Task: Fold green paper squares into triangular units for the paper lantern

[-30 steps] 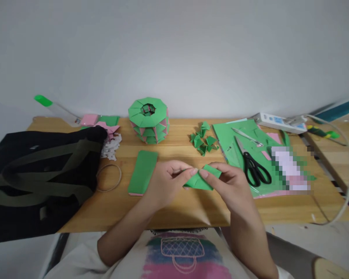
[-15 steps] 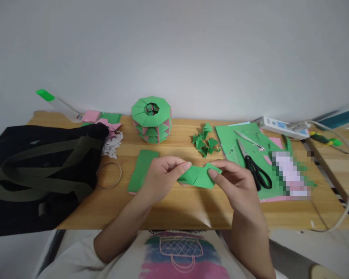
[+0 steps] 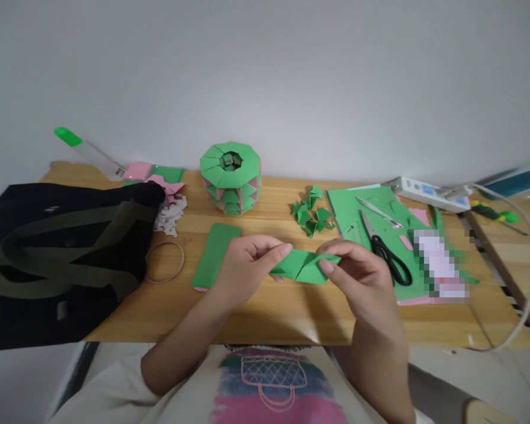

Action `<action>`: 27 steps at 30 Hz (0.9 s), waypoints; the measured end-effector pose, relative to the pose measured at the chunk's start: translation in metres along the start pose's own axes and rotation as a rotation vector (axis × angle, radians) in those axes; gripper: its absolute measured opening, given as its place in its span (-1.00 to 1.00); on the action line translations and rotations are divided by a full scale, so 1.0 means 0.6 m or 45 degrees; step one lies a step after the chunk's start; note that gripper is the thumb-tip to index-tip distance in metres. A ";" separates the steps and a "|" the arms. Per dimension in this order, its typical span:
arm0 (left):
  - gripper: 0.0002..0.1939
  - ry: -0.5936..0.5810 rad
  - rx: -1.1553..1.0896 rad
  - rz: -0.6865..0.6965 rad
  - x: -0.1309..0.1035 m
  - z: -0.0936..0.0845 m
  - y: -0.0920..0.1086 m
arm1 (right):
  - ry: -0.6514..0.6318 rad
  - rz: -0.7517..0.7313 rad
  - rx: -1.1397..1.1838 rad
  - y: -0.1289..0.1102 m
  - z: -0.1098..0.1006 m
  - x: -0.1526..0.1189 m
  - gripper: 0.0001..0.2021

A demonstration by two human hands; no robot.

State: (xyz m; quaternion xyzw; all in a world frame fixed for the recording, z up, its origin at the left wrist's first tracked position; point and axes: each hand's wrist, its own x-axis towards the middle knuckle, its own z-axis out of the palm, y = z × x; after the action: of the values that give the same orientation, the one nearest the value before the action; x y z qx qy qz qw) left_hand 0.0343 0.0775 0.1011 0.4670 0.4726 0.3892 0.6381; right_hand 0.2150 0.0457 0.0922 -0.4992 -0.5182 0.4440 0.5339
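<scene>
A small strip of green paper with creases and a slanting fold stretches between my two hands over the front of the table. My left hand pinches its left end between thumb and fingers. At the other end, my right hand grips the strip, thumb on the near side by a raised flap. Beyond my right hand lie several small folded green paper pieces. A stack of green paper rectangles rests beside my left hand, partly behind it. Farther back stands a round green and pink folded-paper structure.
A black bag covers the table's left side, near white paper scraps and a tape ring. On the right, scissors and a pen lie on green sheets. A power strip trails a white cable.
My right fingers have shifted the flap at the strip's right end, which now lies lower and slants toward its right tip. My left hand keeps its hold. The view has tilted slightly.
</scene>
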 end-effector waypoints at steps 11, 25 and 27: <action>-0.79 -0.004 0.232 0.144 -0.005 -0.001 -0.005 | -0.015 0.255 -0.054 0.000 0.007 0.004 -0.87; -0.82 -0.133 0.416 0.213 0.005 -0.009 0.001 | -0.258 0.229 -0.195 -0.002 0.005 0.000 -0.82; -0.78 -0.138 0.280 0.156 0.010 -0.012 -0.001 | -0.207 0.192 -0.226 0.000 0.007 -0.001 -0.81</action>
State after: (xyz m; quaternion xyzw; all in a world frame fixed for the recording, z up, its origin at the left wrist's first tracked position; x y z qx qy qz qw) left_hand 0.0289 0.0842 0.0980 0.5825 0.4479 0.3476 0.5825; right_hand 0.2109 0.0451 0.0922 -0.5444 -0.5579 0.4743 0.4091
